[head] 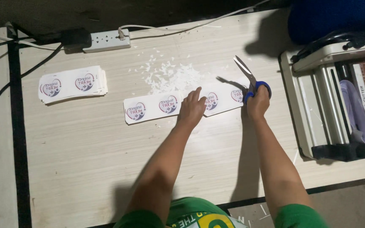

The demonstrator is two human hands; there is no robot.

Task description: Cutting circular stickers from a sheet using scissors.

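A: Where are the labels?
B: The left hand (192, 108) lies flat, fingers together, on a white sticker strip (182, 103); a sticker stack (72, 83) sits at ten o'clock.
A: And the other?
B: The right hand (258, 102), fingers clamped through the handles, holds blue scissors (250, 82).

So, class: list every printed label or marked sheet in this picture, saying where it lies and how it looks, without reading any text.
Sticker strip: table centre, under the left hand; white, round red-and-blue emblems.
Sticker stack: table left, near the power strip; same white sheets and emblems.
Paper cutter: right edge; white frame, brown grid bed.
Scissors: blue handles, in the right hand.
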